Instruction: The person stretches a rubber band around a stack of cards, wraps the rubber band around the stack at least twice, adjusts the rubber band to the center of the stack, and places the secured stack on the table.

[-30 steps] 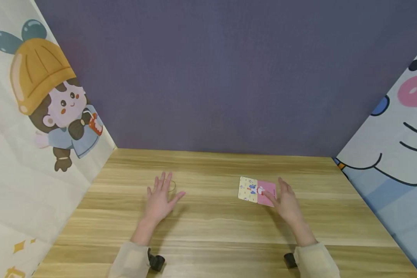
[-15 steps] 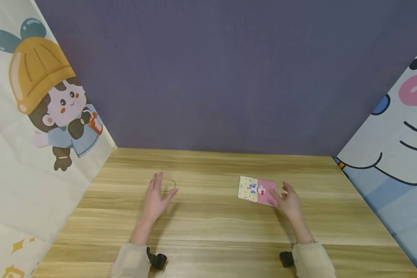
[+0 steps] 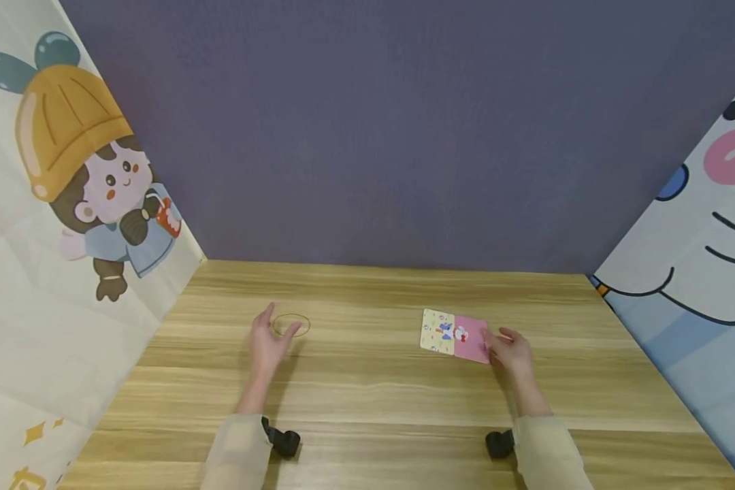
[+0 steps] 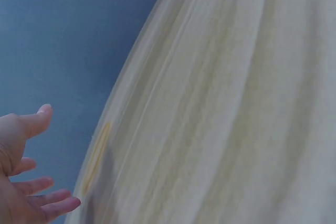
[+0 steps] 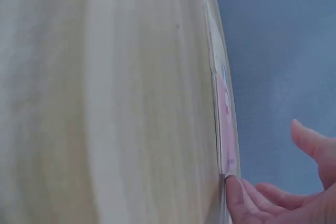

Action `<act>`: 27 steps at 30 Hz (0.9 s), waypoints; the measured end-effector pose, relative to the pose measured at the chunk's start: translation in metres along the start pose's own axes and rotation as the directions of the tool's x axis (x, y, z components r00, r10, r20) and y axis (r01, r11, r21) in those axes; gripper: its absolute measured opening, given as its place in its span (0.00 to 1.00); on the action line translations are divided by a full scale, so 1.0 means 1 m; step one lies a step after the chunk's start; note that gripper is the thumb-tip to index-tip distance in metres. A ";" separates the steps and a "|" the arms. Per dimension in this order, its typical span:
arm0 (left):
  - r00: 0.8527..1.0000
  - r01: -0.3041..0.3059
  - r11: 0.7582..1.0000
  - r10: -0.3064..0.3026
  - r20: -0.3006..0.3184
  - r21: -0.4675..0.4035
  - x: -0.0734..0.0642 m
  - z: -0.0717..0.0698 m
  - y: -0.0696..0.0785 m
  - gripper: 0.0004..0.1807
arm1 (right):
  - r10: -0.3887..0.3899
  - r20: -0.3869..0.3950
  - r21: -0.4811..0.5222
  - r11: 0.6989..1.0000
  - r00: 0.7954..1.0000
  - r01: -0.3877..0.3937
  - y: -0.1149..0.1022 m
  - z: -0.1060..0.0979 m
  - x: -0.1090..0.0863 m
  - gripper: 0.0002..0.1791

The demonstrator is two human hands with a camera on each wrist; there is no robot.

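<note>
My left hand [image 3: 266, 350] is on the left side of the wooden table, with its fingers and thumb spread apart. A thin yellow rubber band [image 3: 309, 325] lies on the table right by it, and the thumb overlaps the loop in the head view. Nothing sits between the fingers in the left wrist view. On the right, my right hand [image 3: 514, 357] has its fingertips right at the edge of a small booklet [image 3: 471, 346]. One half of the booklet is pink and the other pale yellow, both with cartoon figures. In the right wrist view a fingertip [image 5: 234, 192] meets the pink half's end.
The wood-grain table [image 3: 367, 395] ends at a dark blue-grey upright panel [image 3: 392, 136]. Cartoon-printed white sheets [image 3: 30, 272] stand on the left and right. A black wrist camera [image 3: 286, 444] is strapped at each sleeve.
My left hand has drawn left and slightly back, showing the whole rubber band loop. My right hand's fingertips have shifted right, from over the pink half to its edge.
</note>
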State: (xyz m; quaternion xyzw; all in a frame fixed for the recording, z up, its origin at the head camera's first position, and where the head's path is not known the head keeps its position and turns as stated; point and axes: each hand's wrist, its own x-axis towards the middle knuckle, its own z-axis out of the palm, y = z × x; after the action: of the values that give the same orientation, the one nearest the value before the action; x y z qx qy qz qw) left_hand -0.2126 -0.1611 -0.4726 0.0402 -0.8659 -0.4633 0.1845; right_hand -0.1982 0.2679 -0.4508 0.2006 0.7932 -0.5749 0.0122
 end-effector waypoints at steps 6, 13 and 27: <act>0.991 0.129 0.988 -0.132 -0.029 -0.089 0.006 0.004 -0.006 0.40 | 0.135 -0.004 0.046 0.990 0.991 -0.135 0.002 -0.004 0.011 0.41; 0.979 0.184 0.977 -0.192 -0.072 -0.107 0.011 0.010 -0.009 0.39 | 0.152 -0.025 0.031 0.988 0.988 -0.152 0.003 -0.001 0.014 0.41; 0.963 0.234 0.972 -0.234 -0.132 -0.016 0.014 0.018 -0.015 0.38 | 0.098 -0.128 -0.117 0.987 0.987 -0.113 0.005 0.010 0.016 0.35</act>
State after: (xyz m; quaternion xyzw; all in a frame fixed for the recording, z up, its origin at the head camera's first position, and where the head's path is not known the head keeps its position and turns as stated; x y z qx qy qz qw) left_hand -0.2335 -0.1584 -0.4902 0.1730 -0.8408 -0.4781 0.1857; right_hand -0.2135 0.2649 -0.4623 0.2759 0.8149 -0.5097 0.0070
